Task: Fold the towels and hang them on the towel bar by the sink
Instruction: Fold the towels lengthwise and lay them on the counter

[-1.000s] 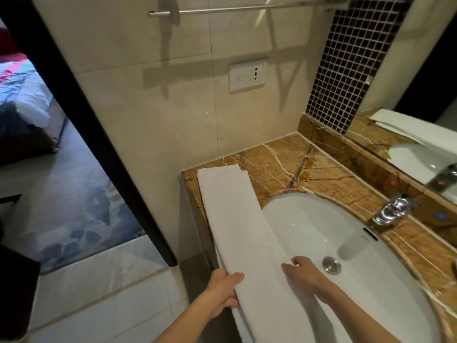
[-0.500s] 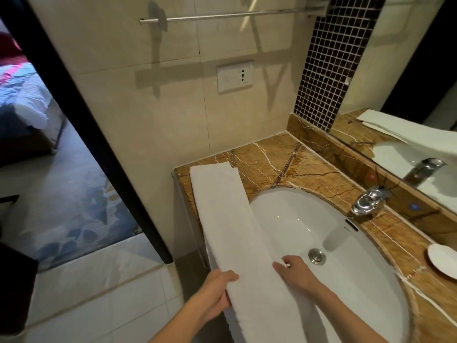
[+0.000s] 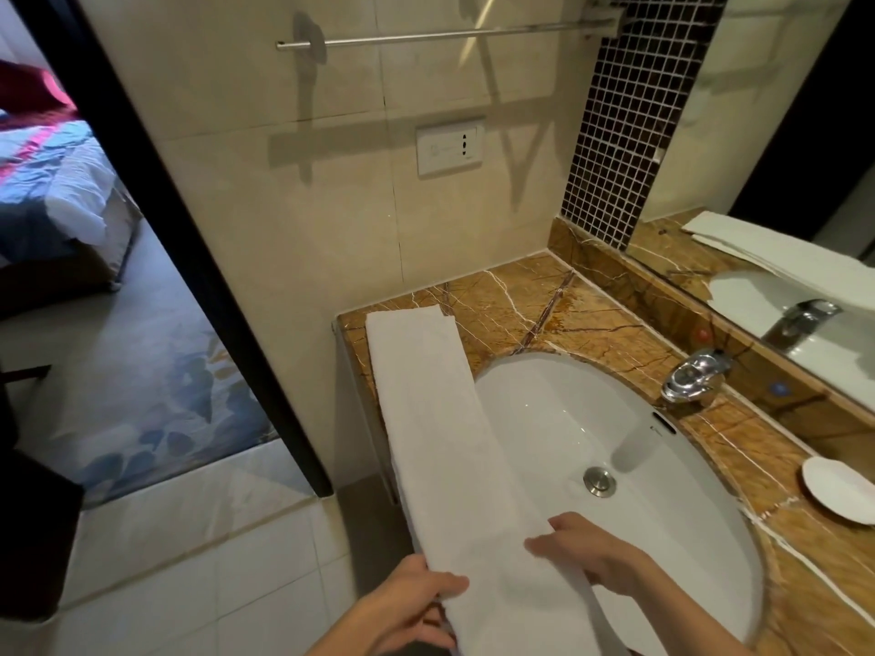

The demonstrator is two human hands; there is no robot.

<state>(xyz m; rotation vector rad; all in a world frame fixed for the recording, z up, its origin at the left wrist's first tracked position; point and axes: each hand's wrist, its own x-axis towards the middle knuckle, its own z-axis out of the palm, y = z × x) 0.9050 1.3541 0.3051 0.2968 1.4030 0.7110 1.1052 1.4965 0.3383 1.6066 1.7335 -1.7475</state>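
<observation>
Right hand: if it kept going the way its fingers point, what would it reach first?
The right hand has its fingers on the white towel, pointing left across it. Going on, it would only meet more towel, then its left edge, probably passing just beyond the left hand; depth is unclear.

I see 1 towel point(image 3: 440, 447) lying along the sink's point(image 3: 663, 490) left rim, towel bar point(image 3: 450, 35) on the wall behind, faucet point(image 3: 693, 381) right.

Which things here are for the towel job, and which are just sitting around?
For the job: white towel, left hand and right hand holding its near end, bare towel bar on the wall.
Just sitting around: faucet, small white dish, wall socket.
</observation>
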